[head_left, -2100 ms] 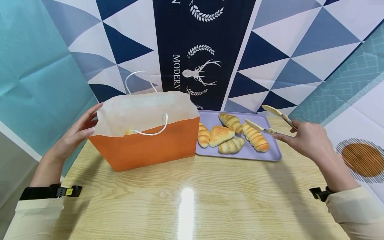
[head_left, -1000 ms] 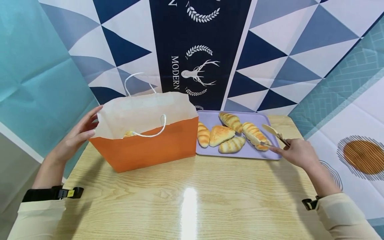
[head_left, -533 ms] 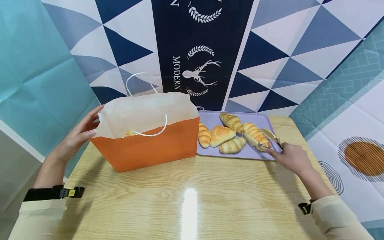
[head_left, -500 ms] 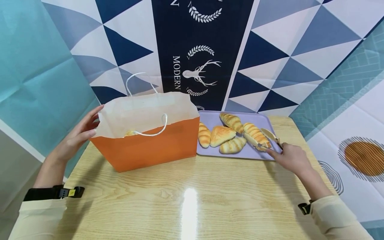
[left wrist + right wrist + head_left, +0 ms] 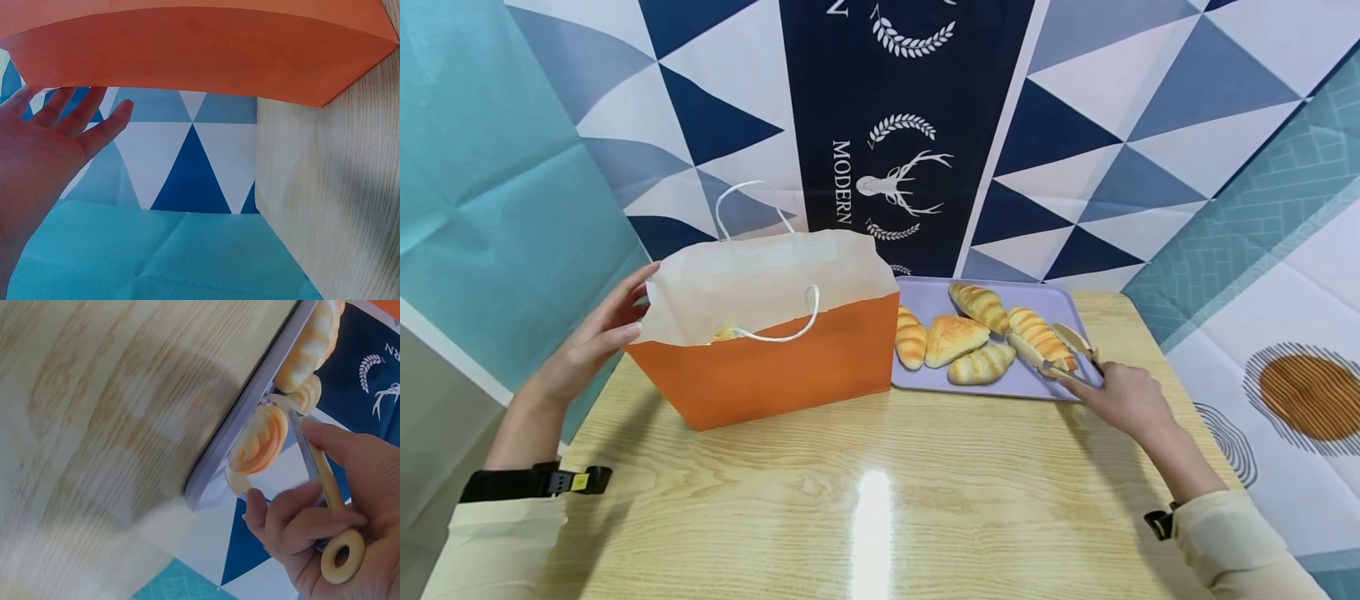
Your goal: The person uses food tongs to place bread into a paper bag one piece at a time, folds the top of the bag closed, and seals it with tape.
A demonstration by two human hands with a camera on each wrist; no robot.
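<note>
My left hand (image 5: 583,342) rests its fingertips against the left side of an orange paper bag (image 5: 790,375), fingers fairly straight in the left wrist view. The bag stands with its white-lined mouth spread; something yellowish shows just inside. With my right hand (image 5: 1123,400) I grip a pair of tongs (image 5: 325,478), pale-tipped and ending in a ring. Their two tips lie on either side of a striped bread roll (image 5: 1036,329) at the right end of a lilac tray (image 5: 925,290). The roll sits on the tray between the tips.
Beside that roll lie a triangular bread (image 5: 955,337), a pale striped roll (image 5: 981,365), another roll (image 5: 977,304) at the back, and one (image 5: 910,340) near the bag. White cord handles (image 5: 790,333) stick up from the bag. A patterned cloth (image 5: 1075,108) backs the wooden table (image 5: 775,500).
My right hand has come down and left with the tongs, from above the tray to either side of the right-hand roll. The left hand and bag hold their place.
</note>
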